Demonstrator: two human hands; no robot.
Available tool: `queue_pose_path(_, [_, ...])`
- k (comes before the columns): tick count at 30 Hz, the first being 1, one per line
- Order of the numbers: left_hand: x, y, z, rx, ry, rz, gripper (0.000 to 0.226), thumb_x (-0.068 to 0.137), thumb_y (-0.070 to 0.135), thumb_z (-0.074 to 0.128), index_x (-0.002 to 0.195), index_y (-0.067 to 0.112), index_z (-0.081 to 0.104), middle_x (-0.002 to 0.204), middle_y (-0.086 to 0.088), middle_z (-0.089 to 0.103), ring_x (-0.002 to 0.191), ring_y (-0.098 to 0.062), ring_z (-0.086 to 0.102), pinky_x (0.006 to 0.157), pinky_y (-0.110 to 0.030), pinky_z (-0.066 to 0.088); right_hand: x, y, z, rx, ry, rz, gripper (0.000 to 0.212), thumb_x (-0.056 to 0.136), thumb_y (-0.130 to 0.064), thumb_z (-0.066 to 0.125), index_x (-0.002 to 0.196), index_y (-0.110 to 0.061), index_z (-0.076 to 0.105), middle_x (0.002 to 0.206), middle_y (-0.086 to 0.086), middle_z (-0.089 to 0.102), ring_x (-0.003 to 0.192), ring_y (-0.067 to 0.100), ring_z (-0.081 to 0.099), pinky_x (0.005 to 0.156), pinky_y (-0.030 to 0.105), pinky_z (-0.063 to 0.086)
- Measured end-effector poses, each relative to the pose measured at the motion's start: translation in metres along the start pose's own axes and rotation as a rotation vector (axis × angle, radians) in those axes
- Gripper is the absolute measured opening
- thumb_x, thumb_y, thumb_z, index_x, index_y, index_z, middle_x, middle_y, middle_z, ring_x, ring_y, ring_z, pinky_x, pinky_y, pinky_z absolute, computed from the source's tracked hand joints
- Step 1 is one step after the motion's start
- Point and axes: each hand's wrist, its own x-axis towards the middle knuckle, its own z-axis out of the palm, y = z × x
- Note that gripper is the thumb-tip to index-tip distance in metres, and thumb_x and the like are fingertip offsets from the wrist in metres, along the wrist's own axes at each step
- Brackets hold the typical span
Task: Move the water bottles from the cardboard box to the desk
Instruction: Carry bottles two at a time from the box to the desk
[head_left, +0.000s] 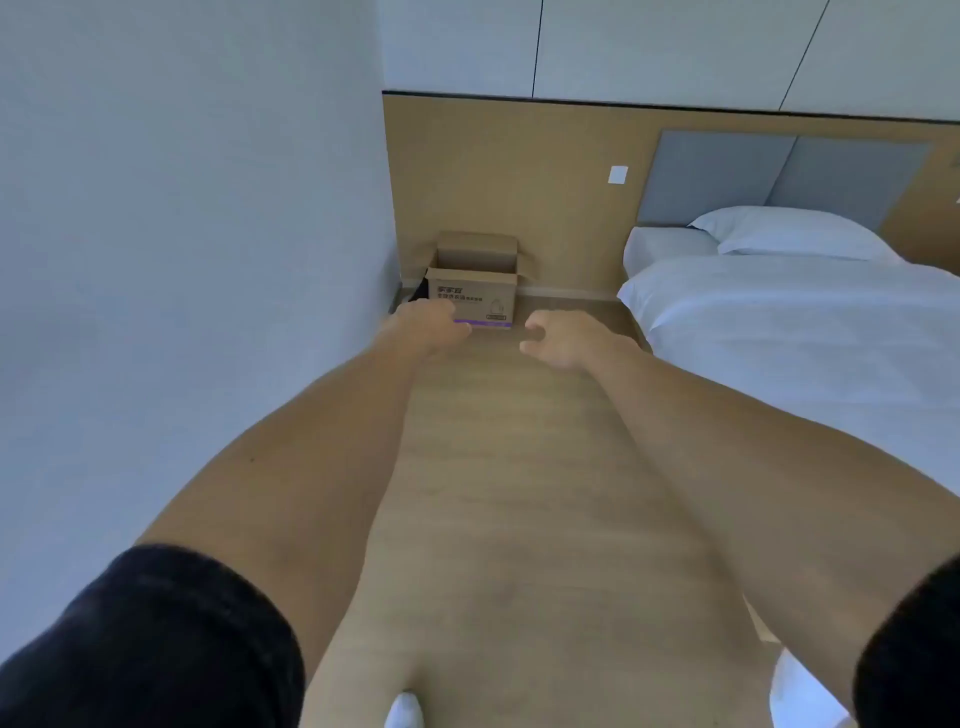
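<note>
- Water bottles are not visible; presumably they sit inside the cardboard box (471, 291), which stands upright on the wooden floor (519, 467) against the wall panel (519, 182), flaps open upward.
- Left hand (431, 327) and right hand (558, 340) reach toward it, fingers loosely curled, holding nothing.
- Risk: since the bottles' orientation is hidden, a blind grab could fumble one.

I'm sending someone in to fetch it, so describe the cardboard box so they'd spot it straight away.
Look along the wood-panelled wall behind the bed to the corner with the white wall. The cardboard box stands there on the floor, flaps open. It alone is brown card, with dark print and a purple stripe.
</note>
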Motion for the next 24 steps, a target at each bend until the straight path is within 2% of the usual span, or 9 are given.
queue_pose_path(3, [0.028, -0.012, 0.008, 0.023, -0.048, 0.0, 0.055, 0.098, 0.053, 0.046, 0.145, 0.025, 0.045, 0.145, -0.007, 0.049, 0.133, -0.03, 0.045, 0.101, -0.043, 0.038, 0.028, -0.003, 0.008, -0.007, -0.026, 0.044, 0.055, 0.096, -0.049, 0.052, 0.147, -0.032, 0.041, 0.15, 0.005, 0.044, 0.135, 0.03, 0.045, 0.11, 0.047, 0.04])
queue_pose_path(6, [0.063, -0.023, 0.019, 0.008, -0.104, 0.012, 0.06, 0.096, 0.057, 0.046, 0.148, 0.027, 0.042, 0.15, -0.006, 0.046, 0.137, -0.03, 0.043, 0.108, -0.045, 0.037, 0.064, -0.008, 0.015, -0.036, -0.062, 0.056, 0.055, 0.096, -0.048, 0.053, 0.147, -0.03, 0.041, 0.15, 0.005, 0.044, 0.135, 0.029, 0.044, 0.11, 0.046, 0.039])
queue_pose_path(12, [0.138, -0.038, 0.019, 0.002, -0.118, 0.104, 0.06, 0.097, 0.051, 0.047, 0.152, 0.028, 0.037, 0.151, -0.009, 0.043, 0.135, -0.033, 0.044, 0.11, -0.049, 0.038, 0.142, -0.025, 0.017, -0.126, -0.095, 0.049, 0.06, 0.096, -0.045, 0.055, 0.151, -0.032, 0.034, 0.15, 0.009, 0.04, 0.134, 0.031, 0.043, 0.108, 0.047, 0.041])
queue_pose_path(18, [0.201, -0.057, 0.01, 0.036, -0.093, 0.16, 0.062, 0.093, 0.05, 0.05, 0.151, 0.031, 0.037, 0.152, -0.004, 0.041, 0.137, -0.031, 0.04, 0.109, -0.049, 0.033, 0.213, -0.046, 0.014, -0.181, -0.079, 0.044, 0.066, 0.095, -0.048, 0.054, 0.153, -0.038, 0.026, 0.155, 0.006, 0.03, 0.142, 0.032, 0.03, 0.112, 0.051, 0.034])
queue_pose_path(24, [0.255, -0.077, 0.009, 0.041, -0.108, 0.141, 0.065, 0.093, 0.052, 0.049, 0.153, 0.031, 0.033, 0.158, -0.004, 0.034, 0.142, -0.031, 0.034, 0.113, -0.05, 0.028, 0.269, -0.055, 0.014, -0.204, -0.081, 0.034, 0.068, 0.096, -0.05, 0.051, 0.155, -0.041, 0.018, 0.16, 0.002, 0.022, 0.146, 0.03, 0.022, 0.115, 0.052, 0.027])
